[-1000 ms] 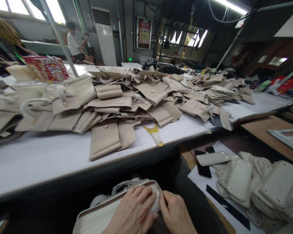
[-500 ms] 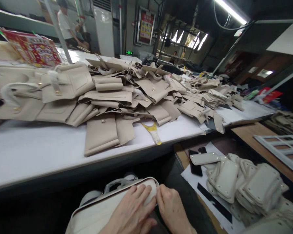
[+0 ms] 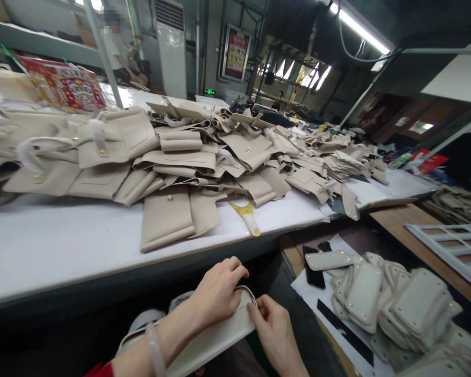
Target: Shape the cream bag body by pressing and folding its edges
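A cream leather bag (image 3: 215,335) lies in my lap below the table edge. My left hand (image 3: 216,291) curls over its upper rim, fingers wrapped round the edge. My right hand (image 3: 270,327) pinches the bag's right corner just beside the left hand. Both hands touch the same end of the bag. The bag's lower part is hidden by my left forearm.
A long white table (image 3: 63,246) carries a heap of beige leather pieces (image 3: 188,157), with a yellow tool (image 3: 246,212) near its front edge. A lower wooden bench at right holds stacked cream oval panels (image 3: 392,298) and a white frame (image 3: 455,243). A person sits far back left.
My left hand has shifted from lying flat on the bag's face to gripping its top rim. The bag has tilted up, and the view has shifted slightly.
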